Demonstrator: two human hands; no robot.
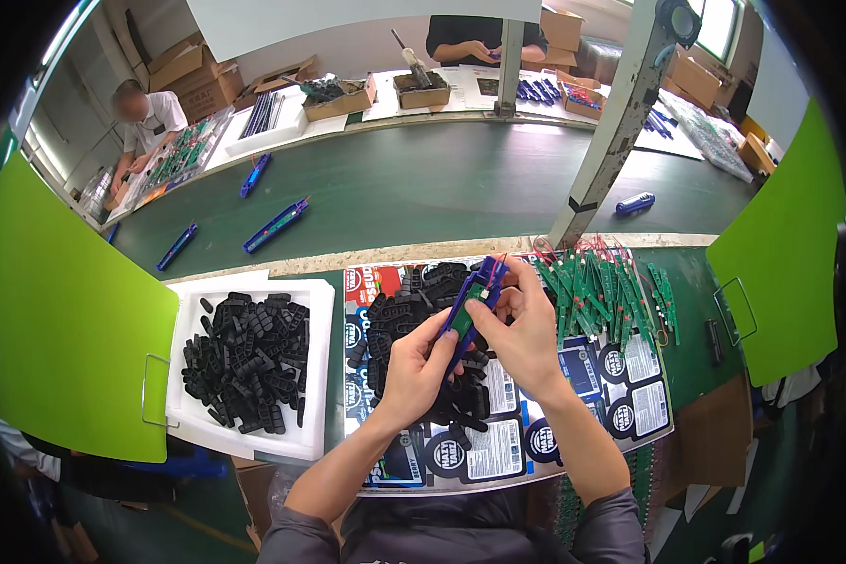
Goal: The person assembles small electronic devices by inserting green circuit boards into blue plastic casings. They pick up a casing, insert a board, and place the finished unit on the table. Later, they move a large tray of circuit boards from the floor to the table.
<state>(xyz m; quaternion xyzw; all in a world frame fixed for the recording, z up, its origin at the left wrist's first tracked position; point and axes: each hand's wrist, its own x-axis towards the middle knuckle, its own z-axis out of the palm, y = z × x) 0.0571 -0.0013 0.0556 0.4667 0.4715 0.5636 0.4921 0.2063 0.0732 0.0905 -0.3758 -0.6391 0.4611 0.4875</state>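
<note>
Both hands meet over the middle of the workbench and share one thing: a slim blue casing [470, 305] that runs from about seven o'clock up to one o'clock between them. Left hand [414, 362] is clenched around the lower end of the casing, thumb laid along its side. Right hand [526, 334] grasps the upper half from the three o'clock side, its fingers curled over the top, where a small green circuit board [480, 293] sits in the open shell with thin red wires at its tip.

Under the hands lies a loose heap of black plastic parts [404, 315] on printed sheets [498, 451]. At nine o'clock from the left hand, a white tray [254, 437] holds more of the same black parts. At two to three o'clock from the right hand, a spread of green circuit boards with red wires [606, 301] lies near.

Toward twelve o'clock a dark green conveyor belt [423, 188] carries several finished blue casings [274, 226], well apart from the hands. Other people work at the far side.
</note>
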